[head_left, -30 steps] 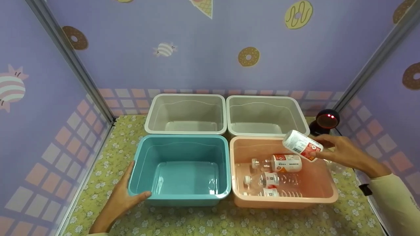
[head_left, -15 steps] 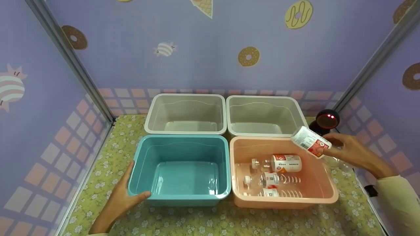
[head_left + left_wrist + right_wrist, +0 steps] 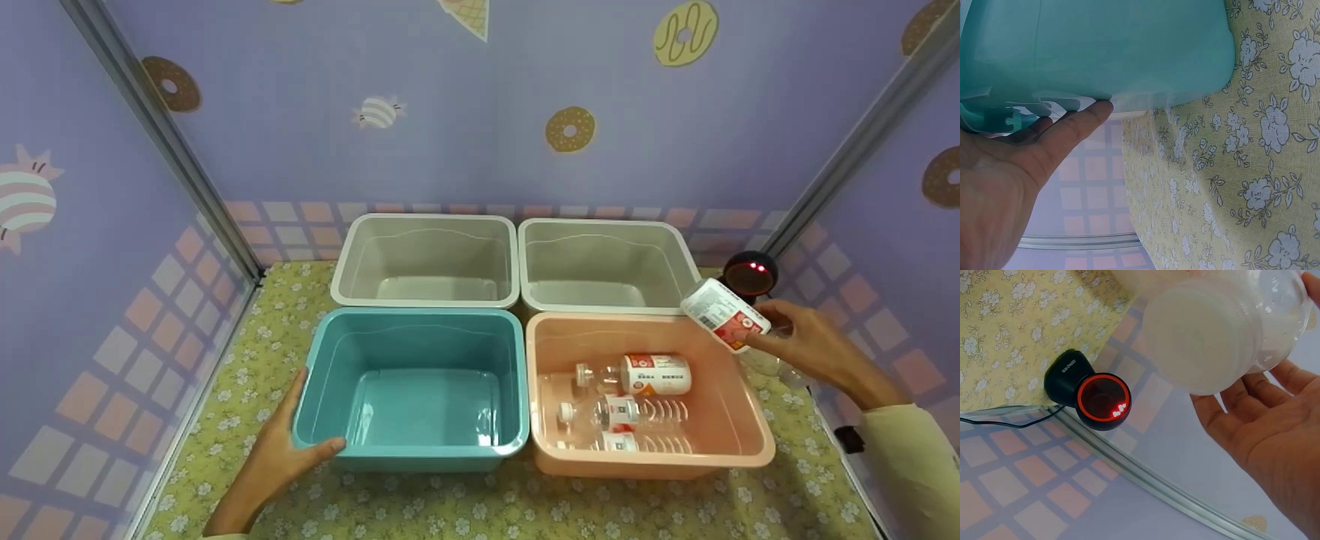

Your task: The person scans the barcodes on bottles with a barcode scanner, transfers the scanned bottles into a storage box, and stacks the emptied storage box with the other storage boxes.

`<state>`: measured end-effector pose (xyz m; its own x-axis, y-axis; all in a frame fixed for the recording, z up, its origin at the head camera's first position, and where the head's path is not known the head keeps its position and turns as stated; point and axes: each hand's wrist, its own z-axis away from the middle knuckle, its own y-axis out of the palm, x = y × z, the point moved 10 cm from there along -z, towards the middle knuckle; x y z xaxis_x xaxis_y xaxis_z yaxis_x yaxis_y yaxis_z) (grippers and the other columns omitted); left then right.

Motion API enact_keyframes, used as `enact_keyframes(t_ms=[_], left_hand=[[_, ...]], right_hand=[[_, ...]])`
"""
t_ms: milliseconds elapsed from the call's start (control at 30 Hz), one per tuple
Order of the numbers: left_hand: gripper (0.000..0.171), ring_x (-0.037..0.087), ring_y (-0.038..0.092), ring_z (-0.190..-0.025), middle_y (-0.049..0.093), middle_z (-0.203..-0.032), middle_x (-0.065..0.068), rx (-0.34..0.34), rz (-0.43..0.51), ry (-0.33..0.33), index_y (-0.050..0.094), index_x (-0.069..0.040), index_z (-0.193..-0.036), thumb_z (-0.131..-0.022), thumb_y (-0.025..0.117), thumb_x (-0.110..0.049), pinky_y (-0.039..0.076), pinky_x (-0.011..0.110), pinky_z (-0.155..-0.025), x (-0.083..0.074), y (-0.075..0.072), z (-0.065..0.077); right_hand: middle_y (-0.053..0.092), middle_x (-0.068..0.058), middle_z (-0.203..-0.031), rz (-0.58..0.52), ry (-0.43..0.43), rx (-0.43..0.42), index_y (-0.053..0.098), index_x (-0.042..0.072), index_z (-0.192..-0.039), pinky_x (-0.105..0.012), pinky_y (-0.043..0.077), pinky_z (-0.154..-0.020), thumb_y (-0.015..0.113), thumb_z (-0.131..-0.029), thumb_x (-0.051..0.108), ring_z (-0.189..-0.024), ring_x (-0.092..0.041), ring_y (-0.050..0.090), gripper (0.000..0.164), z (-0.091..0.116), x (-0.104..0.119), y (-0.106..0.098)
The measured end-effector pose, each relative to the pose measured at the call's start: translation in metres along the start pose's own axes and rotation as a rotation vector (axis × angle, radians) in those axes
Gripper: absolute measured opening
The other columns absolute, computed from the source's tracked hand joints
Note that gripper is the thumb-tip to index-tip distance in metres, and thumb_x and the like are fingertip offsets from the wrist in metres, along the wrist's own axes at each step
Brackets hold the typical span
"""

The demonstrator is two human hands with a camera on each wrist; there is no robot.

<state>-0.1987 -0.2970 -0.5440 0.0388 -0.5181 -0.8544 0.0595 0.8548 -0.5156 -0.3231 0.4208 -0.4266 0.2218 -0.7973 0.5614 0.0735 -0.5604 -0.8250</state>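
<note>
In the head view my right hand (image 3: pixel 814 345) holds a clear plastic bottle (image 3: pixel 726 315) with a white and red label, tilted above the back right corner of the peach bin (image 3: pixel 720 459). Its label end points up and left, right beside the black barcode scanner (image 3: pixel 750 274). The right wrist view shows the bottle's wide white cap (image 3: pixel 1199 340) and clear shoulder close to the fingers. My left hand (image 3: pixel 277 442) rests at the front left corner of the teal bin (image 3: pixel 420 451), thumb on the rim. In the left wrist view, straight fingers (image 3: pixel 1081 124) lie along its outer side.
Several bottles, among them a labelled bottle (image 3: pixel 656 374), lie in the peach bin. Two grey bins, left (image 3: pixel 427 304) and right (image 3: pixel 607 308), stand behind. The flowered tablecloth (image 3: pixel 420 502) lies under everything. Purple walls enclose the sides and back, with the scanner cable (image 3: pixel 1010 424) at the edge.
My right hand has moved the bottle right and away from me, from over the peach bin to beside the scanner, tilting it more steeply. My left hand has stayed on the teal bin.
</note>
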Motion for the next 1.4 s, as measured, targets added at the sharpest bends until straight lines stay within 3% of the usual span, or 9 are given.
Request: enact_keyframes(t_ms=[133, 267, 467, 700, 933, 1100, 1333, 1400], left_hand=[[0.123, 0.066, 0.030, -0.154, 0.009, -0.180, 0.032, -0.004, -0.018, 0.011, -0.001, -0.023, -0.180, -0.095, 0.087, -0.036, 0.039, 0.084, -0.112, 0.000, 0.000, 0.000], [0.123, 0.067, 0.033, -0.152, 0.010, -0.179, 0.033, 0.002, -0.016, 0.019, -0.002, -0.022, -0.180, -0.095, 0.087, -0.033, 0.043, 0.082, -0.110, 0.000, 0.000, 0.000], [0.123, 0.066, 0.040, -0.149, 0.012, -0.179, 0.033, 0.004, -0.004, 0.015, -0.002, -0.022, -0.180, -0.095, 0.087, -0.031, 0.048, 0.078, -0.109, 0.002, 0.000, 0.001], [0.124, 0.064, 0.039, -0.151, 0.011, -0.180, 0.032, 0.007, 0.012, 0.000, -0.003, -0.023, -0.180, -0.095, 0.087, -0.031, 0.048, 0.077, -0.110, 0.001, 0.001, 0.001], [0.123, 0.064, 0.040, -0.150, 0.012, -0.179, 0.032, -0.003, 0.031, 0.002, -0.001, -0.024, -0.180, -0.095, 0.087, -0.033, 0.047, 0.076, -0.111, 0.000, 0.002, 0.001], [0.122, 0.064, 0.038, -0.151, 0.011, -0.180, 0.032, -0.006, 0.028, 0.003, -0.001, -0.025, -0.180, -0.096, 0.087, -0.034, 0.045, 0.078, -0.112, -0.001, 0.001, 0.000], [0.121, 0.065, 0.023, -0.157, 0.006, -0.181, 0.029, -0.009, 0.005, 0.035, -0.001, -0.026, -0.180, -0.096, 0.085, -0.034, 0.031, 0.088, -0.114, -0.003, 0.000, 0.001], [0.121, 0.066, 0.025, -0.157, 0.007, -0.181, 0.029, -0.009, 0.004, 0.034, -0.001, -0.026, -0.180, -0.096, 0.085, -0.034, 0.034, 0.087, -0.113, -0.002, 0.000, 0.001]], right_hand=[[0.074, -0.023, -0.119, 0.012, -0.013, -0.049, 0.067, -0.009, -0.139, -0.020, 0.052, -0.072, 0.083, -0.101, 0.028, -0.090, 0.004, 0.061, 0.055, -0.001, -0.005, -0.003], [0.073, -0.019, -0.114, -0.001, -0.017, -0.087, 0.068, -0.009, -0.136, -0.020, 0.049, -0.068, 0.083, -0.100, 0.025, -0.086, 0.001, 0.060, 0.051, -0.003, -0.011, -0.004], [0.073, -0.020, -0.108, 0.008, -0.021, -0.115, 0.069, -0.011, -0.130, -0.021, 0.048, -0.066, 0.082, -0.100, 0.024, -0.083, -0.002, 0.059, 0.047, -0.006, -0.017, -0.003], [0.069, -0.018, -0.100, 0.048, 0.012, -0.136, 0.069, -0.009, -0.118, -0.026, 0.047, -0.061, 0.083, -0.099, 0.024, -0.076, -0.011, 0.057, 0.041, -0.007, -0.026, -0.003], [0.072, -0.025, -0.104, 0.058, 0.026, -0.199, 0.068, -0.015, -0.124, -0.023, 0.046, -0.064, 0.084, -0.098, 0.024, -0.078, -0.008, 0.057, 0.049, -0.008, -0.036, -0.002], [0.072, -0.028, -0.101, 0.067, 0.028, -0.257, 0.069, -0.016, -0.120, -0.022, 0.045, -0.062, 0.086, -0.095, 0.023, -0.075, -0.009, 0.057, 0.049, -0.009, -0.041, -0.001], [0.071, -0.022, -0.084, 0.085, 0.043, -0.319, 0.072, -0.014, -0.107, -0.028, 0.043, -0.049, 0.090, -0.094, 0.027, -0.058, -0.006, 0.054, 0.046, -0.011, -0.050, 0.008], [0.072, -0.023, -0.085, 0.091, 0.069, -0.327, 0.072, -0.015, -0.109, -0.028, 0.044, -0.050, 0.089, -0.094, 0.030, -0.060, -0.009, 0.055, 0.050, -0.010, -0.055, 0.011]])
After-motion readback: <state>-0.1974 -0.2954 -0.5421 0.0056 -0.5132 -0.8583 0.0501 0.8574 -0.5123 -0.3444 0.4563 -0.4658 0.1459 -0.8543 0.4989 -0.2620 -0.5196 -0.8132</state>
